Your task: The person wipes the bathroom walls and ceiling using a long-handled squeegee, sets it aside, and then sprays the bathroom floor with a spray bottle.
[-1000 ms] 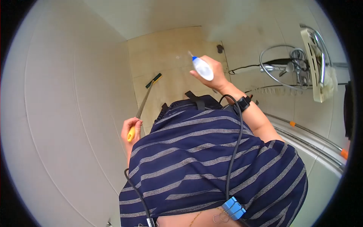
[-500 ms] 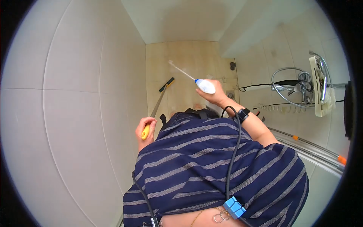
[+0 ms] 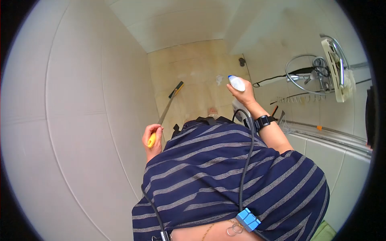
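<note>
My left hand (image 3: 153, 137) is closed around the yellow-ended handle of a long scrub brush (image 3: 168, 105). Its dark head with a yellow strip rests at the tiled floor (image 3: 193, 66). In my right hand (image 3: 246, 94) is a white squeeze bottle (image 3: 237, 83), gripped with its blue nozzle tipped forward over the floor. A whitish wet patch (image 3: 219, 80) lies on the tiles just left of the nozzle. No stream shows at the nozzle.
A tiled wall (image 3: 76, 100) rises close on my left. On the right wall are a shower mixer (image 3: 299, 77) with its hose, a cream shelf (image 3: 335, 72) and a row of hooks (image 3: 301, 98). Metal rails run below them. A bare foot (image 3: 212, 112) stands on the floor.
The white stream from the bottle has stopped, and a whitish patch now shows on the floor. My right hand has moved right. The view has turned slightly; the brush stays in my left hand.
</note>
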`<state>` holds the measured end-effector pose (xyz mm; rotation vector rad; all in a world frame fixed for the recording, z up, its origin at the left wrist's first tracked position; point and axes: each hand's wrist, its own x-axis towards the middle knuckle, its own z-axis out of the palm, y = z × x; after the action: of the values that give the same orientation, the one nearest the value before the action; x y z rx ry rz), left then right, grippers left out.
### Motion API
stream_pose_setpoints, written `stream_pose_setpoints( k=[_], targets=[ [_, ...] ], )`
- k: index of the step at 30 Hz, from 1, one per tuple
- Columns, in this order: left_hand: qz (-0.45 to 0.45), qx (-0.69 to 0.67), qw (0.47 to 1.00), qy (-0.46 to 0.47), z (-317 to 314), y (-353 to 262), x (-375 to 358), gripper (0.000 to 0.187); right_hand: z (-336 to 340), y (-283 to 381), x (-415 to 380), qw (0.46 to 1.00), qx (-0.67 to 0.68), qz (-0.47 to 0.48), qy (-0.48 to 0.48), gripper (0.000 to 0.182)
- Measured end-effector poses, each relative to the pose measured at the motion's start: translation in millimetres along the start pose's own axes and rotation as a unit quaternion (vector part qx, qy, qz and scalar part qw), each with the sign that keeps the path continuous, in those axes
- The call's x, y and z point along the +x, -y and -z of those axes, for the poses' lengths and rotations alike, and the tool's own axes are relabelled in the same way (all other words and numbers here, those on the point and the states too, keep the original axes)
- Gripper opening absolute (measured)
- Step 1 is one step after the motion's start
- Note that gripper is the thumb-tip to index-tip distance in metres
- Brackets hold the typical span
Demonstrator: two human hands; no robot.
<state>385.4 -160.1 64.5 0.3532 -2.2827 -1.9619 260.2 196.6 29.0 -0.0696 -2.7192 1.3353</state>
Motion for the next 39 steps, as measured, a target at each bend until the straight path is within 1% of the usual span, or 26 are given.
stream_pose_setpoints(
  k=[1, 3, 4, 6, 7, 9, 13, 15, 19, 22, 24, 28, 30, 34, 36, 39],
  targets=[
    [-0.007, 0.013, 1.0, 0.003, -1, 2, -3, 0.005, 5, -4, -6, 1.0, -0.002, -0.005, -0.007, 0.027],
    [-0.018, 0.019, 1.0, 0.016, -3, 5, -6, 0.005, 19, -12, -18, 0.996, -0.076, 0.01, -0.034, 0.028],
    [-0.027, 0.026, 0.999, 0.017, -5, 5, -8, 0.005, 24, -21, -24, 0.996, -0.079, 0.003, -0.041, 0.028],
    [-0.026, 0.042, 0.998, 0.03, -6, 8, -3, 0.005, 28, -37, -28, 0.991, -0.084, -0.04, -0.094, 0.028],
    [-0.024, 0.059, 0.998, 0.026, -7, 9, -7, 0.005, 34, -44, -34, 0.99, -0.086, -0.045, -0.1, 0.028],
    [-0.025, 0.063, 0.997, 0.039, -9, 13, -12, 0.005, 43, -46, -41, 0.986, -0.037, -0.059, -0.15, 0.027],
    [-0.031, 0.08, 0.995, 0.046, -23, 8, -17, 0.005, 56, -60, -48, 0.982, -0.032, -0.082, -0.168, 0.026],
    [-0.033, 0.091, 0.994, 0.053, -30, 6, -20, 0.006, 65, -57, -50, 0.973, -0.035, -0.091, -0.207, 0.026],
    [-0.023, 0.102, 0.993, 0.055, -44, -3, -25, 0.007, 79, -75, -52, 0.974, -0.02, -0.104, -0.2, 0.025],
    [-0.042, 0.112, 0.992, 0.042, -51, -4, -24, 0.008, 88, -82, -52, 0.973, -0.055, -0.133, -0.182, 0.025],
    [-0.037, 0.115, 0.992, 0.03, -60, -14, -27, 0.008, 97, -91, -54, 0.973, -0.035, -0.111, -0.197, 0.024],
    [-0.031, 0.127, 0.991, 0.009, -74, -24, -27, 0.009, 110, -107, -53, 0.97, -0.026, -0.129, -0.203, 0.024],
    [-0.022, 0.131, 0.991, -0.004, -86, -38, -29, 0.01, 117, -111, -51, 0.972, -0.002, -0.139, -0.191, 0.024],
    [-0.01, 0.141, 0.99, -0.014, -101, -42, -33, 0.01, 128, -123, -47, 0.966, -0.014, -0.163, -0.2, 0.023],
    [-0.012, 0.127, 0.991, -0.026, -108, -43, -35, 0.011, 132, -128, -45, 0.958, -0.04, -0.195, -0.208, 0.024],
    [-0.021, 0.134, 0.991, -0.023, -115, -41, -37, 0.01, 140, -132, -39, 0.957, -0.033, -0.195, -0.211, 0.024]
  ],
)
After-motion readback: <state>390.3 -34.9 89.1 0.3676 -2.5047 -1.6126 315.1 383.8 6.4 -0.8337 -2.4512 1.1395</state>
